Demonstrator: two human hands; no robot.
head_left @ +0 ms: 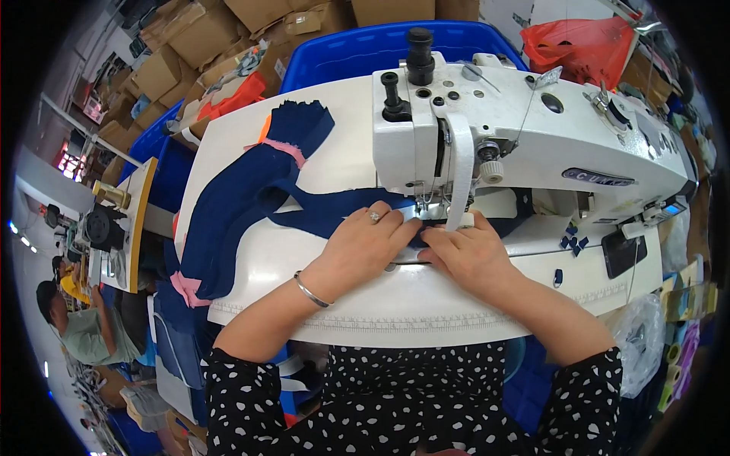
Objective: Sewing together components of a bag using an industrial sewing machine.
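Note:
My left hand (376, 239) presses its bent, closed fingers on navy fabric (319, 213) just left of the presser foot (422, 209) of a white sewing machine (532, 137). My right hand (468, 251) grips the fabric edge right of the needle area, fingertips partly hidden. A white tape (456, 144) hangs down the machine head to near that hand. Farther left, a long folded navy piece (228, 213) lies across the white table (350, 319), with pink strips (190, 289) at its ends and a bit of orange at the top.
Small navy pieces (574, 239) and a phone (623, 251) lie right. Behind stand a blue bin (319, 57) and cardboard boxes (167, 72); a red bag (570, 49) is back right. At far left, co-workers (91, 327) sit by another machine. A plastic bag (639, 342) hangs right.

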